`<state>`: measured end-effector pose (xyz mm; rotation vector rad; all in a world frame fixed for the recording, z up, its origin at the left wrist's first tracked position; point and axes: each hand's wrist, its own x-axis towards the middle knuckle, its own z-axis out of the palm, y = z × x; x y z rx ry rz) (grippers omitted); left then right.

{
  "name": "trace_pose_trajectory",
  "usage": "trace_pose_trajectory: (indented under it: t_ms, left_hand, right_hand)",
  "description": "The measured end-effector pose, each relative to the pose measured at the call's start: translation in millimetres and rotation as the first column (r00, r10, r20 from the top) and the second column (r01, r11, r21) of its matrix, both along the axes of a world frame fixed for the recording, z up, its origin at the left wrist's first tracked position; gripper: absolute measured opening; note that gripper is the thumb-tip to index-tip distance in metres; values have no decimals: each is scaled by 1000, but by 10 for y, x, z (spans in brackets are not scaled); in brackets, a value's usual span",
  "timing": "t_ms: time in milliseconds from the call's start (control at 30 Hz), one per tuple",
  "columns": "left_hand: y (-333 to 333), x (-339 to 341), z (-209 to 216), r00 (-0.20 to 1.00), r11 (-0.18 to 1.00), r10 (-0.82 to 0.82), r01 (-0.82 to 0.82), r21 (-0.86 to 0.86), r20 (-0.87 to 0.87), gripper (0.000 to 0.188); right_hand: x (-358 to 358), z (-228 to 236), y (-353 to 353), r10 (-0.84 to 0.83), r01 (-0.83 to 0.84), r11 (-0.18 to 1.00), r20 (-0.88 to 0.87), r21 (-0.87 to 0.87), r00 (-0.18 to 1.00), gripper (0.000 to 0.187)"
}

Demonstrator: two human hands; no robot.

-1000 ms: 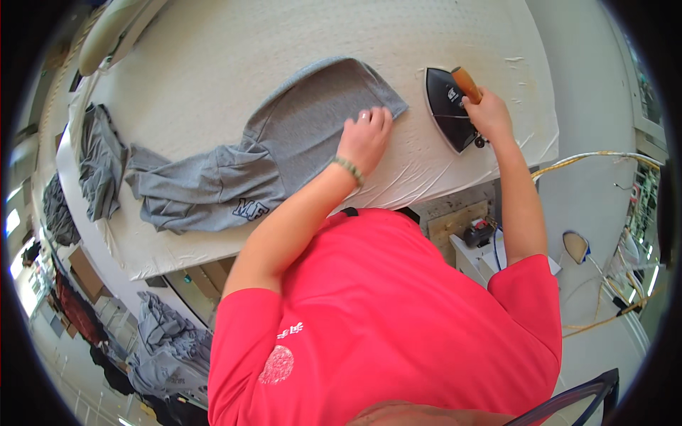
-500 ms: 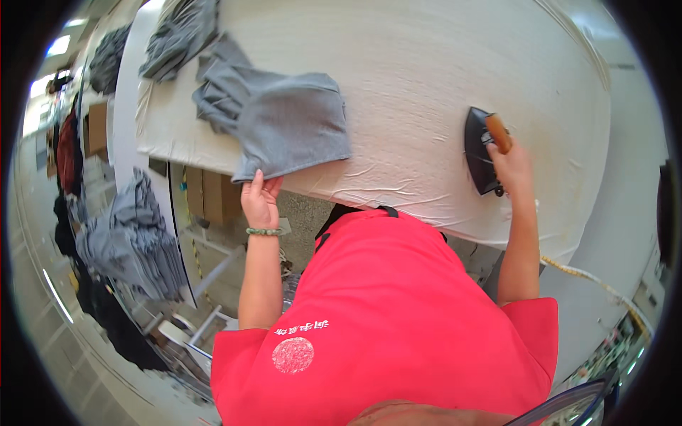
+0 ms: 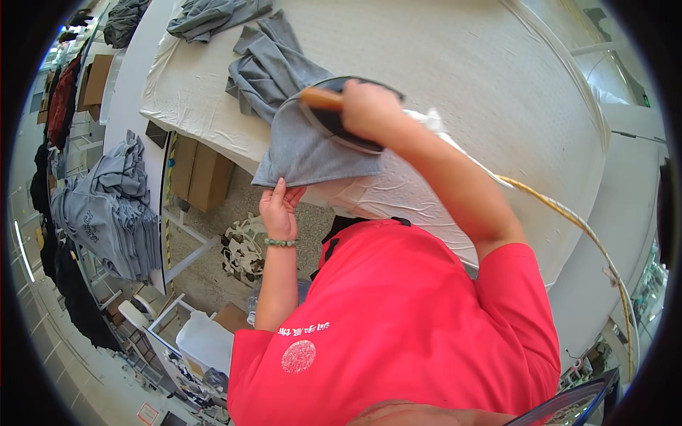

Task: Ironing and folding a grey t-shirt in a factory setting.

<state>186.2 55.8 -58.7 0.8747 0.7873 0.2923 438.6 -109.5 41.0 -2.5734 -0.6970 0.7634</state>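
**One iron, one garment under your hands**

Your left hand (image 3: 279, 210) pinches the near hem of the soft grey knit garment (image 3: 298, 138), which hangs over the padded white ironing table's (image 3: 455, 85) near edge. Your right hand (image 3: 369, 110) is closed round the wooden handle of the one dark, pointed iron (image 3: 334, 121), now resting on that garment; half a second ago it sat far to the right on bare cloth. Beyond, two more crumpled grey garments (image 3: 213, 14) lie at the far-left end.
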Motion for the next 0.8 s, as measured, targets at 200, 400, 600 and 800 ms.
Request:
trace_pose_trajectory:
  t_ms: [200, 400, 600, 800]
  left_hand:
    - [20, 150, -38, 998, 993, -14, 21, -116, 60, 26]
    - [-283, 602, 67, 992, 934, -123, 107, -342, -27, 40]
    - [-37, 1613, 43, 765, 657, -581, 642, 395, -279, 45]
    - [-880, 2482, 2499, 768, -454, -636, -297, 840, -72, 54]
  right_hand:
    - [197, -205, -1736, -430, 442, 876, 102, -194, 897, 34]
    - [-520, -271, -3875, -856, 829, 504, -8, -241, 518, 39]
    - [-1065, -626, -5154, -808, 831, 542, 193, -125, 556, 36]
    - [-1008, -527, -5102, -771, 837, 482, 327, -260, 546, 52]
